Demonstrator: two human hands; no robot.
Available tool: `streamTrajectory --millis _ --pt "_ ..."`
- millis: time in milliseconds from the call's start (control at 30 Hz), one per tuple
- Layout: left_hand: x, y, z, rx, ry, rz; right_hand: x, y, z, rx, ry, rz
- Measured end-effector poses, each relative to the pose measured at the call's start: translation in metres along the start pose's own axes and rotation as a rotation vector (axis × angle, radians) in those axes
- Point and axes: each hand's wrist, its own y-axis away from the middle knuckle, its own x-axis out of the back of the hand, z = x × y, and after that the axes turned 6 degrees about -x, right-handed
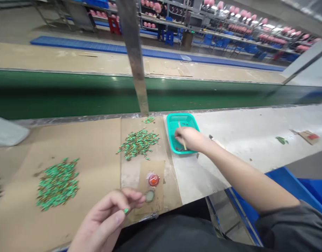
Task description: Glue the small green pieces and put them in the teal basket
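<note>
My left hand [109, 213] is in front of the cardboard, thumb and fingers pinched on a small green piece [125, 211]. Over the turquoise basket [170, 140], my right hand [188, 137] is closed around a thin pale stick [185, 144]; its exact kind is unclear. Small dark bits lie on the basket's floor. Close to the left fingertips sit a small round greyish dish [149, 196] and a red-orange round container [153, 180]. A pile of small green and gold pieces [138, 143] lies behind them.
Another green pile [58, 183] lies on the cardboard to the left. A green conveyor belt [84, 94] runs behind the table, with a metal post [136, 52] before it. Blue bins [287, 189] stand low at right. Farther right lies a small brown-and-red item [308, 137].
</note>
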Motion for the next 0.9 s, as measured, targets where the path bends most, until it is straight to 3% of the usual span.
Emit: streamTrajectory --millis 133,233,267,400,533,900 --pt "-0.026 0.007 0.018 0.003 0.064 -0.075 0.002 0.054 -0.025 0.070 -0.292 0.126" --pt "-0.041 0.008 0.025 0.031 0.080 -0.143 -0.010 0.097 -0.057 0.155 -0.480 0.099" --pt "-0.044 0.008 0.026 0.037 0.075 -0.170 -0.017 0.108 -0.069 0.180 -0.655 0.065" --pt "-0.049 0.007 0.028 0.026 0.040 -0.273 -0.042 0.133 -0.102 0.180 -1.044 0.030" --pt "-0.049 0.006 0.030 -0.005 0.010 -0.347 -0.045 0.143 -0.112 0.187 -1.051 0.054" --pt "-0.056 0.013 0.033 -0.003 -0.165 -0.303 -0.032 0.151 -0.114 0.347 -0.809 0.121"
